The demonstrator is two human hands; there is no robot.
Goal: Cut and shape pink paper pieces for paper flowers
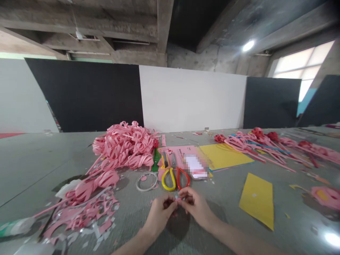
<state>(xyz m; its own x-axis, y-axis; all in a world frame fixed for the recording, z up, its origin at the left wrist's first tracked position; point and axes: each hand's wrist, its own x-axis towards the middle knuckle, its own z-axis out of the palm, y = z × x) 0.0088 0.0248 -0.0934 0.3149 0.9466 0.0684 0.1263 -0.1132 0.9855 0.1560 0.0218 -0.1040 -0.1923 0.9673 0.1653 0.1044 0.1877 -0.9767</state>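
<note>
My left hand (162, 211) and my right hand (196, 206) meet above the near middle of the table, fingertips almost touching. Both are closed in a pinch on a small pink piece (178, 200), most of it hidden by the fingers, so its exact kind does not show. Just beyond my hands lie scissors with one yellow handle loop (168, 180) and one red loop (183, 179), blades pointing away. To their left rests a roll of whitish wire or tape (147, 181).
A big heap of pink paper-strip loops (124, 145) stands at back left, with pink scraps (90, 212) nearer. A pixelated phone-like object (196, 166) lies behind the scissors. Yellow sheets (225, 156), a yellow piece (257, 200), pink and red strip flowers (255, 141) and a pink flower (326, 196) lie right.
</note>
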